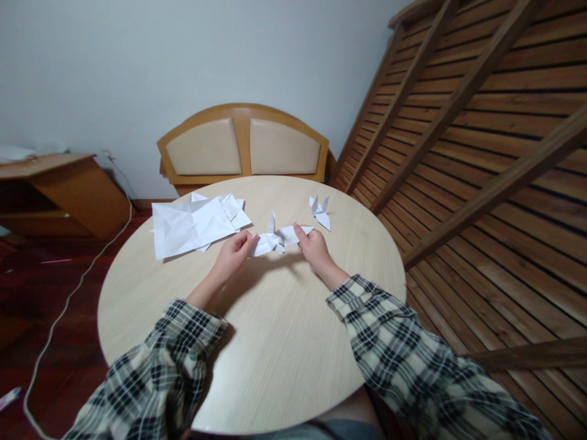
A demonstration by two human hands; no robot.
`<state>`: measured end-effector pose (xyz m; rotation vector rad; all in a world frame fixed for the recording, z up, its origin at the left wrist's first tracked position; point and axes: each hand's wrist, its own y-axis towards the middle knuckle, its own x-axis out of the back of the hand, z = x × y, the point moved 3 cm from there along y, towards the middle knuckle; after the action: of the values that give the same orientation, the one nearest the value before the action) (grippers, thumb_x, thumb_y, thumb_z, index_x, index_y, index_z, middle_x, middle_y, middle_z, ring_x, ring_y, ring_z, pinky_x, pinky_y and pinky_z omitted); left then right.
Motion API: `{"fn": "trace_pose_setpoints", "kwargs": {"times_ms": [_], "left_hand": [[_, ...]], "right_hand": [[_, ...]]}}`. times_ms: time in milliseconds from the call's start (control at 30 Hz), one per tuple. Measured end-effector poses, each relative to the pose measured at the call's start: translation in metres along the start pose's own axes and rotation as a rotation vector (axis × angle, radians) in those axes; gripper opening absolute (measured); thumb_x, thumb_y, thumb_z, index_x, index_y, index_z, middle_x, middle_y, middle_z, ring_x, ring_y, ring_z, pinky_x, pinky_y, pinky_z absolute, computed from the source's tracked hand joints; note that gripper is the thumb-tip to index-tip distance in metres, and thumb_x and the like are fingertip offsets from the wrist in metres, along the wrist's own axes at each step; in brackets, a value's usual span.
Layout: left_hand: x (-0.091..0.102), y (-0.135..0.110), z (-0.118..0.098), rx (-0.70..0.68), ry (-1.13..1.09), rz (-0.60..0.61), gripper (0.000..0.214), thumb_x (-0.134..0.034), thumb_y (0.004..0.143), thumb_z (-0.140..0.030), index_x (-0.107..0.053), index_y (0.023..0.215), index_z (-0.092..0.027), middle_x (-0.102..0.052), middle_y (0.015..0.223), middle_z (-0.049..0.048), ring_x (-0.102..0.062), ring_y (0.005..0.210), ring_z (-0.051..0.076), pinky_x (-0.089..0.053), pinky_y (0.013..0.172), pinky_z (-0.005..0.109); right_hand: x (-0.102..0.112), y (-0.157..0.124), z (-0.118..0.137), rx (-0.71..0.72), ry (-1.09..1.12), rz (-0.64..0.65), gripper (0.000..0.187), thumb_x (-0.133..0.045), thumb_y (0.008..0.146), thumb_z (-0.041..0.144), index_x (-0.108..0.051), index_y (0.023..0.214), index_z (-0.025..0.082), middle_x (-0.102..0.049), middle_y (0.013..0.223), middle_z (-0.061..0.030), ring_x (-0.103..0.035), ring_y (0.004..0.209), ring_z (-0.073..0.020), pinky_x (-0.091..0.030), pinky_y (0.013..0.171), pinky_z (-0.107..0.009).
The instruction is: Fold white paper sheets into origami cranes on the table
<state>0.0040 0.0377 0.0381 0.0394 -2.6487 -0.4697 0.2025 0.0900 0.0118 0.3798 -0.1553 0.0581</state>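
A white origami crane (274, 241) is stretched between my two hands, a little above the tabletop. My left hand (235, 252) pinches the tip of its left wing between thumb and fingers. On the other side, my right hand (314, 245) is closed on the right wing, its thumb lying on top of the paper. One narrow point of the crane stands up from its middle. Beyond my right hand, a second folded white paper crane (320, 211) rests on the table, apart from both hands.
Creased white paper sheets (188, 226) lie overlapping on the round table (284, 342), left of my hands. A padded headboard (245, 143) stands behind the table. Wooden slats (481, 153) lean along the right. At left are a wooden desk (68, 195) and a white cable (77, 287).
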Motion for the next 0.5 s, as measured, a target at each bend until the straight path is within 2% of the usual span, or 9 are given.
{"fn": "trace_pose_setpoints", "kwargs": {"times_ms": [133,233,367,500], "left_hand": [[0.001,0.001,0.005,0.01,-0.007,0.004,0.025,-0.048,0.092,-0.03,-0.047,0.07,-0.021,-0.047,0.063,-0.002,-0.044,0.059,0.014,-0.036,0.055,0.027],[0.001,0.003,0.01,0.012,-0.011,0.002,0.018,-0.047,0.092,-0.028,-0.051,0.075,-0.02,-0.048,0.066,-0.0019,-0.048,0.061,0.015,-0.04,0.059,0.028],[0.0,0.005,0.017,0.022,-0.002,0.002,0.012,-0.047,0.091,-0.025,-0.056,0.086,-0.02,-0.051,0.068,-0.0013,-0.05,0.063,0.016,-0.042,0.062,0.029],[-0.002,0.006,0.023,0.025,0.0,0.01,0.017,-0.047,0.091,-0.023,-0.06,0.101,-0.018,-0.057,0.073,0.0009,-0.053,0.068,0.017,-0.043,0.065,0.03]], "right_hand": [[0.003,0.006,-0.011,0.036,-0.067,-0.001,0.053,-0.04,0.088,0.069,-0.046,0.063,0.023,-0.039,0.049,0.0045,-0.039,0.049,-0.0136,-0.03,0.049,-0.027],[0.008,0.008,-0.013,0.098,-0.155,-0.01,0.049,-0.036,0.093,0.062,-0.045,0.064,0.023,-0.043,0.053,0.0032,-0.043,0.053,-0.0146,-0.033,0.053,-0.027],[0.02,0.009,-0.01,0.222,-0.313,-0.054,0.04,-0.045,0.094,0.049,-0.047,0.065,0.022,-0.049,0.06,0.0015,-0.046,0.059,-0.015,-0.036,0.059,-0.028],[0.032,0.014,-0.013,0.18,-0.251,-0.088,0.03,-0.055,0.088,0.044,-0.059,0.071,0.02,-0.058,0.063,-0.0002,-0.054,0.061,-0.0158,-0.04,0.06,-0.028]]}}
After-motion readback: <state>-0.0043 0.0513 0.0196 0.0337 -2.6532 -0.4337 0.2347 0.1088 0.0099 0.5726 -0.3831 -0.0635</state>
